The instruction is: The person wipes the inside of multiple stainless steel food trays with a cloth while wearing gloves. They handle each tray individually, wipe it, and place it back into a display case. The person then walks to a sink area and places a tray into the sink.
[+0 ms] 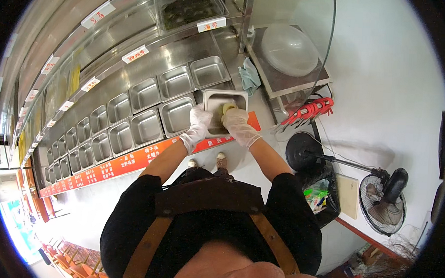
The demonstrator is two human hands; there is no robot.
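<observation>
A rectangular stainless steel food pan (218, 99) is lifted above the counter front, tilted so its inside shows. My left hand (200, 119), in a thin clear glove, grips the pan's left wall. In the same kind of glove, my right hand (238, 121) reaches into the pan and holds a yellowish sponge or pad (229, 107) against the inside. The fingers hide part of the pad, so its exact kind is hard to tell. Left of my left hand, another steel pan (177, 116) sits in the counter.
Two rows of steel pans (146, 93) run leftward along the counter. Glass shelves above hold a tray of dark green seaweed (192, 11). To the right are a teal cloth (249, 77), a translucent bowl-shaped thing (289, 48), red-handled utensils (309, 109), a bin (320, 203) and a fan (381, 205).
</observation>
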